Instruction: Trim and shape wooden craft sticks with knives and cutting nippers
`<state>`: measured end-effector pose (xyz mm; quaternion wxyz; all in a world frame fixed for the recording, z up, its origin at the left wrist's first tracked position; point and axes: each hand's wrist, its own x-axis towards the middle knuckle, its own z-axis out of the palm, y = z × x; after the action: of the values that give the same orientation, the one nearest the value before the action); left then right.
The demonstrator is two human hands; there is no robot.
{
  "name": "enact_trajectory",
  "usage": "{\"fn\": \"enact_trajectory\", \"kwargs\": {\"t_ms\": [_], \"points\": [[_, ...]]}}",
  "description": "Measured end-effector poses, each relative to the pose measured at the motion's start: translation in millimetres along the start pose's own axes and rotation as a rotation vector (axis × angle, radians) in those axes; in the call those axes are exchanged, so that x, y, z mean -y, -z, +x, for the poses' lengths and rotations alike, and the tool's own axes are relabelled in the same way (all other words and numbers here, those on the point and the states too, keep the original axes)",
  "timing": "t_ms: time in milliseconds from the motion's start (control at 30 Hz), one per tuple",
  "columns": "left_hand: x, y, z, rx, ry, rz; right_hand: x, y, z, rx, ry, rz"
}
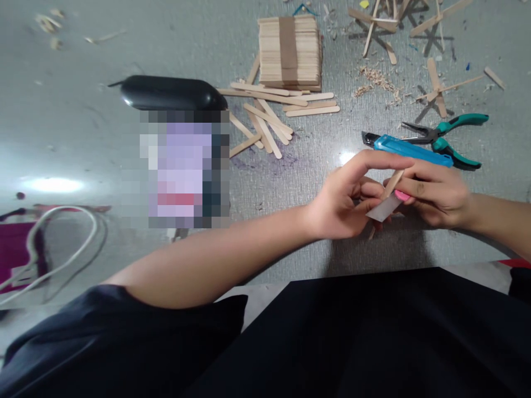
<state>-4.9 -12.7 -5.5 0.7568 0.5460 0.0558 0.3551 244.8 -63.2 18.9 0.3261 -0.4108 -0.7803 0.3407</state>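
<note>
My left hand is curled around a small piece of wooden stick, fingers pinching it from the left. My right hand is closed on a pink-handled tool with a flat grey blade that lies against the stick. Both hands meet just above the grey floor, in front of my dark-clothed lap.
A blue utility knife and teal-handled pliers lie just beyond my hands. A banded stack of wooden sticks and loose sticks lie further back. Stick assemblies and shavings at top right. Black case, white cable at left.
</note>
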Motion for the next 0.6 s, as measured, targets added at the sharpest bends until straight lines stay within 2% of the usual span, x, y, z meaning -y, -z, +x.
{"fn": "enact_trajectory", "kwargs": {"t_ms": [133,333,467,600], "points": [[7.2,0.4,0.8,-0.03,-0.146,0.166,0.9,-2.3,-2.5,-0.021,0.063,0.088],[30.2,6.8,-3.3,-0.062,-0.187,0.272,-1.8,-4.6,0.6,-0.06,0.227,-0.114],[33.7,8.5,-2.8,-0.092,-0.079,0.254,-5.3,-4.8,2.1,-0.079,0.261,-0.18],[20.2,8.6,4.5,-0.059,0.075,0.118,-11.1,-5.1,1.1,-0.105,0.246,-0.149]]}}
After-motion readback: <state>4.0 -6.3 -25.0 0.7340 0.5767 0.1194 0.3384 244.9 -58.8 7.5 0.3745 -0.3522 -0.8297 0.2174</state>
